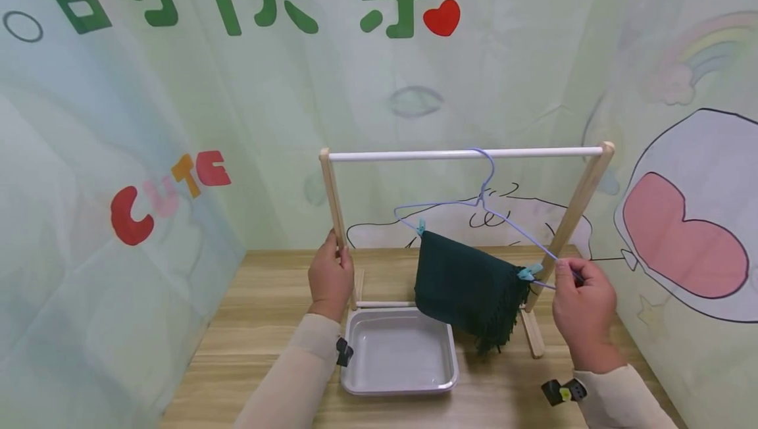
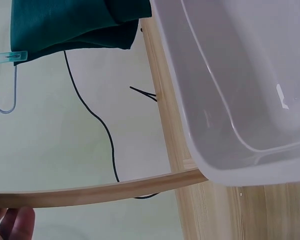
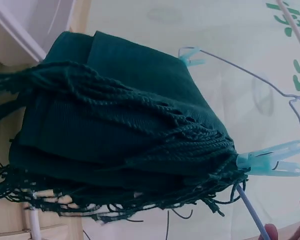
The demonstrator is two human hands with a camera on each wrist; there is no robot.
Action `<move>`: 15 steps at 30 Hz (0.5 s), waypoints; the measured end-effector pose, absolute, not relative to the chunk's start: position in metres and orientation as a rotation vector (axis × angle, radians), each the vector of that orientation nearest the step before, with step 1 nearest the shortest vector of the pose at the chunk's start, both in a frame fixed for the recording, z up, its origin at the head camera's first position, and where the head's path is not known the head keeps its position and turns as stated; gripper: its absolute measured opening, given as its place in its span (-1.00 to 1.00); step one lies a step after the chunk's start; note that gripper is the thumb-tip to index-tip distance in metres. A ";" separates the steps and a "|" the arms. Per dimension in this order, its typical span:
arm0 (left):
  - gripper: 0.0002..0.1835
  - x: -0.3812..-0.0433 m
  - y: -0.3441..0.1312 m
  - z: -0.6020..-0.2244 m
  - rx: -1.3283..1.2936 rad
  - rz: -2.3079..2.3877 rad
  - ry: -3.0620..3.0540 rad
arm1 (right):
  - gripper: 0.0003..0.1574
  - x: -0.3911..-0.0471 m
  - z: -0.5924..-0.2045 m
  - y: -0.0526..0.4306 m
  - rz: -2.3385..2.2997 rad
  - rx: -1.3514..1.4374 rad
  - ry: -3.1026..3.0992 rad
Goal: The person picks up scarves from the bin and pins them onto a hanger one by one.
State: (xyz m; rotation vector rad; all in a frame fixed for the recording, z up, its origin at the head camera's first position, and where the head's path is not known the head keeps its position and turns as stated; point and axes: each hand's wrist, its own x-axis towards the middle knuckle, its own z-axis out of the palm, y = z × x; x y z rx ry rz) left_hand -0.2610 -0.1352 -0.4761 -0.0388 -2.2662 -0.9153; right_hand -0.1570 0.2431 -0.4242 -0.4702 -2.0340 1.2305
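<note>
A dark green fringed scarf (image 1: 462,284), folded, hangs from a blue wire hanger (image 1: 441,204). Light blue clothespins (image 1: 531,272) fasten it at both upper corners; one clothespin (image 3: 270,159) shows large in the right wrist view. The hanger's hook loops over the white top bar of a small wooden rack (image 1: 414,156). My right hand (image 1: 583,304) pinches the hanger's right corner, and the hanger slants down to that side. At the rack's left post, my left hand (image 1: 330,277) holds the wood, fingers behind it; its fingertips show beside the post (image 2: 100,195) in the left wrist view.
A pale grey rectangular tray (image 1: 399,391) rests on the wooden table (image 1: 260,330) in front of the rack, left of the scarf. The rack's right foot (image 1: 533,335) reaches forward. Printed fabric walls (image 1: 284,100) enclose the table at the back and sides.
</note>
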 end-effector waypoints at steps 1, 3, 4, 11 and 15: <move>-0.63 -0.261 -0.135 -0.476 -0.041 -0.918 -2.269 | -0.67 -0.157 -0.425 0.243 1.223 -0.461 -2.035; -0.64 -0.262 -0.135 -0.476 -0.039 -0.922 -2.279 | -0.67 -0.157 -0.426 0.243 1.213 -0.438 -2.046; -0.65 -0.263 -0.135 -0.476 -0.040 -0.924 -2.282 | -0.67 -0.156 -0.426 0.242 1.206 -0.431 -2.057; -0.66 -0.264 -0.138 -0.477 -0.041 -0.924 -2.282 | -0.62 -0.154 -0.427 0.242 1.213 -0.421 -2.131; -0.68 -0.261 -0.141 -0.475 -0.029 -0.944 -2.328 | -0.59 -0.150 -0.428 0.243 1.237 -0.434 -2.195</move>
